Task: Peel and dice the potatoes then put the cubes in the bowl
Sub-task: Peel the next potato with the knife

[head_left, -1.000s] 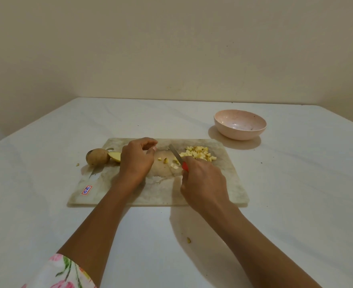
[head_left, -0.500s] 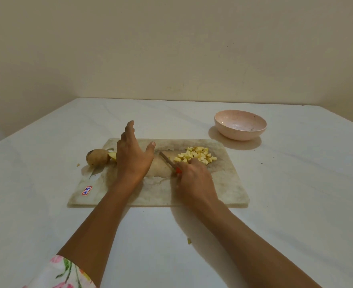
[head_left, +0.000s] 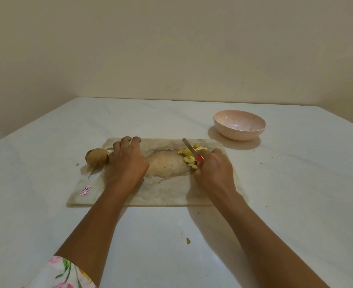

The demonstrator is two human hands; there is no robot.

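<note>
Gripping a red-handled knife (head_left: pixel 189 147), the person's right hand (head_left: pixel 215 169) had its fingers clamped round the handle, and the blade slanted away over a heap of diced potato cubes (head_left: pixel 189 161). The cubes lay on the far right part of a worn, pale cutting board (head_left: pixel 167 194), just beside that hand. The left hand (head_left: pixel 127 161) rested on the board's left part, knuckles up and fingers curled downward. Whether they held anything beneath could not be told. Just left of it, an unpeeled whole potato (head_left: pixel 96 156) sat at the board's left edge, with a sliver of yellow cut flesh showing between it and the hand. A pink bowl (head_left: pixel 239 125) stood upright on the white tabletop (head_left: pixel 296 204), beyond the board's far right corner and apart from it. A red-and-white sticker (head_left: pixel 86 190) marked the board's near left corner. One small potato scrap (head_left: pixel 188 241) lay on the tabletop between the forearms, and a floral sleeve (head_left: pixel 63 273) showed at the lower left.
</note>
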